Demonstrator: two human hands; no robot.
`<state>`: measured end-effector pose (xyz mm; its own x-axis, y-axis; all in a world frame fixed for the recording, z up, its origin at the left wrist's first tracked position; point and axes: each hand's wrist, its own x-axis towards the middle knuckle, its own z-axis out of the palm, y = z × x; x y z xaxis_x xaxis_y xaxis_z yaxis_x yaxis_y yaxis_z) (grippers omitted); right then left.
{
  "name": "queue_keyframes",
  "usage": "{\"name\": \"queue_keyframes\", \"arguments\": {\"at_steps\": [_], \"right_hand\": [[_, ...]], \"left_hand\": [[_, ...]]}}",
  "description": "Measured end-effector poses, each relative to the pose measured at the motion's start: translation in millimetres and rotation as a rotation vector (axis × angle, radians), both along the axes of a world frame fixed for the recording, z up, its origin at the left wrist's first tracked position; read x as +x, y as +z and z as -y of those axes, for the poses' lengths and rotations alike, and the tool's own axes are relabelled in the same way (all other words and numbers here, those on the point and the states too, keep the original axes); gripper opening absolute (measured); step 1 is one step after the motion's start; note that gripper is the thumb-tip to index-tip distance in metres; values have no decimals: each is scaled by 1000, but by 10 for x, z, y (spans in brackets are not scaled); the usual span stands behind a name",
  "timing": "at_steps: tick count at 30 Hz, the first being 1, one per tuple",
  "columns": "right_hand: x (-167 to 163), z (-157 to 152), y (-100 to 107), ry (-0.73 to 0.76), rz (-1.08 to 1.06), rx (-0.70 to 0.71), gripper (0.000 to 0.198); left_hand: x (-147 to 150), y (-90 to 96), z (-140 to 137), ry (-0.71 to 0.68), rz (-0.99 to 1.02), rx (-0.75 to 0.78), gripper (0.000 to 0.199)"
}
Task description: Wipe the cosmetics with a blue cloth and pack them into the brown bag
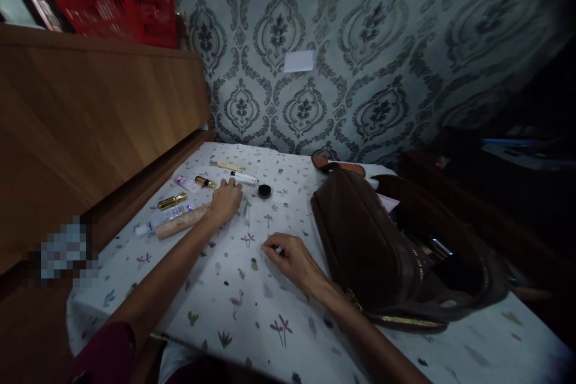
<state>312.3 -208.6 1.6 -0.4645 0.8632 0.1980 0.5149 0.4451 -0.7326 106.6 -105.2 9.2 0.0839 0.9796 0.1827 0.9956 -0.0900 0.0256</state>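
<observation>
My left hand is over several cosmetics, palm down, its bent fingers apart at the tips. Beneath or beside its wrist is a beige tube, with a clear-and-purple tube alongside. Just beyond the fingertips lies a white pen-like tube; to their right is a small black-lidded jar. A small pale item lies close to the hand. My right hand rests nearer me on the cloth, fingers curled against the thumb, with nothing visible in them. The brown bag stands open right of it.
A gold tube, a black-and-gold tube, a pink-white tube and a slim beige stick lie at the left on the patterned tablecloth. A wooden cabinet borders the table, with a red basket on top.
</observation>
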Motion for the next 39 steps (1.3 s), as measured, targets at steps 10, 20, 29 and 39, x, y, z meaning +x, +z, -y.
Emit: {"name": "queue_keyframes", "arguments": {"at_steps": [10, 20, 29, 39], "right_hand": [[14, -124, -336, -57, -193, -89, 26], [-11, -265, -334, -152, -319, -269, 22], [-22, -257, -421, -181, -383, -267, 25], [17, -235, -434, -189, -395, -260, 28]], "left_hand": [[-46, 30, 70, -7, 96, -48, 31], [52, 56, 272, -278, 230, -91, 25], [243, -11, 124, -394, 275, -132, 26], [673, -81, -277, -289, 236, -26, 32]]}}
